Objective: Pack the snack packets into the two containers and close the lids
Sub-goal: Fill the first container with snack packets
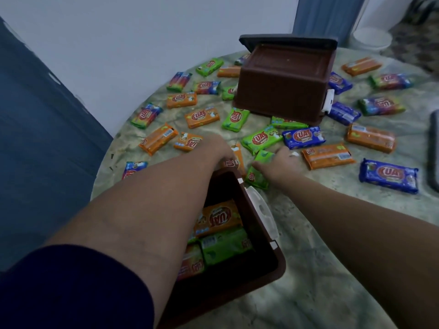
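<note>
An open brown container [266, 236] sits near me and holds orange and green snack packets [218, 217]. A second brown container [282, 84] stands upside down at the back, resting on a dark lid [287, 40]. My left hand [218, 150] reaches past the near container's far rim and grips an orange packet [238, 157]. Just to its right, my right hand [280, 162] holds a green packet [257, 174] lying on the table. Several orange, green, blue and multicoloured packets lie scattered around both containers.
A round marbled table [320, 269] carries everything. A dark flat object [433, 150], perhaps a lid, lies at the right edge. A white wall and blue panel stand to the left; a white bowl [371, 40] sits on the floor beyond.
</note>
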Demonstrator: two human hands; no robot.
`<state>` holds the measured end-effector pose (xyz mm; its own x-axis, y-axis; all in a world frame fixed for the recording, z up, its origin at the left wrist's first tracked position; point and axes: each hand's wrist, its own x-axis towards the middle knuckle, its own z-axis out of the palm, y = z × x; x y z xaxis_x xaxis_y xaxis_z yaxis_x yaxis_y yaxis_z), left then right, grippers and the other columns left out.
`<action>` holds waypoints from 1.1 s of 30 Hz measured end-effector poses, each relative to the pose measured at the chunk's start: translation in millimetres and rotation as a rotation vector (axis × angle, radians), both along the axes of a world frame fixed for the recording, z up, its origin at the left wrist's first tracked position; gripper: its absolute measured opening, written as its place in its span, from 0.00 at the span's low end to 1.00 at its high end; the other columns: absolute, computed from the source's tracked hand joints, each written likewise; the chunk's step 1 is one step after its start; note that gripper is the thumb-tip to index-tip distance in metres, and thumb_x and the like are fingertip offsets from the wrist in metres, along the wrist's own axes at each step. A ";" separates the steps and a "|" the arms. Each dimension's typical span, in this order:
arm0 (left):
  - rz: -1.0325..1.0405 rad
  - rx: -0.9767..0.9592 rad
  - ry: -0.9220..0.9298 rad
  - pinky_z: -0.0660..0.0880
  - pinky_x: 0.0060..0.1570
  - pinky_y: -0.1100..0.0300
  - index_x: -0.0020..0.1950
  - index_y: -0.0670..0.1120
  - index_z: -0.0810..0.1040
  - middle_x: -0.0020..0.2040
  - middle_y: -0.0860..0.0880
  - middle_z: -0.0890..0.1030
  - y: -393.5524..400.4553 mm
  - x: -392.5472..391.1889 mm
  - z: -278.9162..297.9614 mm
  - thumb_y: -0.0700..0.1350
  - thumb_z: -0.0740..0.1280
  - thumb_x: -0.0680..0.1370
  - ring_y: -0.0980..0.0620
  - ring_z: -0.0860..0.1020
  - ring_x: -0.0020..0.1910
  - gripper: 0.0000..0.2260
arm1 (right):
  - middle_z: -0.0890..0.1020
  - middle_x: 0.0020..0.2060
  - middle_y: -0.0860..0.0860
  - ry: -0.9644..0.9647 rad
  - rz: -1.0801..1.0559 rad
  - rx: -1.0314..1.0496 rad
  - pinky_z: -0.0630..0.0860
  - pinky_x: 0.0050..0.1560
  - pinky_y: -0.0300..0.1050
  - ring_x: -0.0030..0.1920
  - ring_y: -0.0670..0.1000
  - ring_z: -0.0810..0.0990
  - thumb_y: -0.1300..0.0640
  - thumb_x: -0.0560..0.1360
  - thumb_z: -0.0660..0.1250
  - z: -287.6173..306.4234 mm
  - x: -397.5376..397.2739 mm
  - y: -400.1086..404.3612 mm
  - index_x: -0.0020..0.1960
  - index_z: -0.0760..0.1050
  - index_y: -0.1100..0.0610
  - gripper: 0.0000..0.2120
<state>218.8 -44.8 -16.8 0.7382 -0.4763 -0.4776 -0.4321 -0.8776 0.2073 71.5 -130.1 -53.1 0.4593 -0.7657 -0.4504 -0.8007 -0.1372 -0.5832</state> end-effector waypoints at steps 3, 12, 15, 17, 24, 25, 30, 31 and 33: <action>0.003 0.019 0.047 0.81 0.55 0.49 0.49 0.44 0.80 0.52 0.44 0.83 -2.6 -0.9 -7.4 0.58 0.77 0.71 0.43 0.83 0.53 0.20 | 0.62 0.74 0.63 0.018 0.004 -0.020 0.73 0.67 0.59 0.71 0.64 0.69 0.37 0.70 0.76 -6.9 2.7 0.4 0.78 0.54 0.57 0.49; 0.153 -0.062 0.154 0.75 0.48 0.57 0.67 0.38 0.77 0.64 0.42 0.80 -11.0 -1.4 -15.7 0.50 0.77 0.74 0.43 0.78 0.64 0.26 | 0.53 0.78 0.65 0.109 0.025 -0.053 0.69 0.71 0.61 0.76 0.66 0.62 0.28 0.64 0.74 -13.7 7.1 3.9 0.81 0.46 0.56 0.61; 0.198 -0.107 0.308 0.74 0.39 0.58 0.68 0.37 0.76 0.60 0.42 0.79 -10.0 -7.3 -12.7 0.47 0.74 0.77 0.44 0.79 0.58 0.23 | 0.52 0.79 0.65 0.097 0.007 -0.036 0.67 0.73 0.62 0.77 0.67 0.60 0.29 0.64 0.75 -13.6 8.3 3.9 0.82 0.44 0.56 0.63; 0.268 -0.169 0.386 0.78 0.47 0.54 0.65 0.36 0.77 0.59 0.41 0.81 -10.2 -9.7 -15.2 0.45 0.76 0.75 0.43 0.80 0.54 0.23 | 0.52 0.79 0.65 0.098 -0.001 -0.028 0.65 0.74 0.62 0.77 0.67 0.59 0.29 0.63 0.76 -15.0 8.7 3.5 0.82 0.43 0.56 0.64; 0.376 -0.444 0.313 0.78 0.45 0.53 0.54 0.44 0.73 0.50 0.42 0.77 -9.5 -7.7 -6.4 0.42 0.65 0.76 0.42 0.81 0.49 0.08 | 0.53 0.79 0.65 0.157 0.008 -0.025 0.59 0.76 0.60 0.79 0.65 0.54 0.35 0.68 0.77 -11.9 10.3 5.4 0.81 0.41 0.59 0.61; 0.404 -0.463 0.346 0.77 0.41 0.54 0.52 0.45 0.72 0.48 0.42 0.77 -8.5 -6.7 -4.2 0.42 0.64 0.78 0.44 0.81 0.45 0.04 | 0.53 0.79 0.65 0.167 0.004 -0.027 0.59 0.76 0.60 0.79 0.65 0.54 0.35 0.68 0.77 -11.1 11.1 6.0 0.81 0.42 0.60 0.61; 0.424 -0.464 0.301 0.70 0.32 0.60 0.74 0.43 0.59 0.46 0.42 0.77 -1.8 -7.8 13.7 0.43 0.63 0.78 0.49 0.76 0.37 0.26 | 0.57 0.76 0.65 0.278 0.043 -0.032 0.60 0.75 0.57 0.77 0.64 0.57 0.37 0.65 0.80 -8.2 17.4 10.5 0.81 0.43 0.62 0.63; 0.411 -0.472 0.290 0.73 0.36 0.58 0.79 0.45 0.49 0.52 0.41 0.79 -0.1 -7.3 15.3 0.44 0.63 0.78 0.47 0.78 0.44 0.34 | 0.59 0.76 0.65 0.308 0.078 -0.054 0.61 0.74 0.57 0.76 0.64 0.59 0.37 0.64 0.80 -9.1 18.2 11.8 0.80 0.45 0.62 0.63; 0.393 -0.493 0.263 0.76 0.52 0.52 0.81 0.46 0.37 0.66 0.38 0.75 3.4 -6.2 18.3 0.45 0.65 0.78 0.40 0.77 0.61 0.43 | 0.58 0.76 0.66 0.321 0.135 -0.100 0.61 0.73 0.59 0.76 0.65 0.59 0.39 0.64 0.81 -12.8 17.0 15.4 0.80 0.48 0.62 0.60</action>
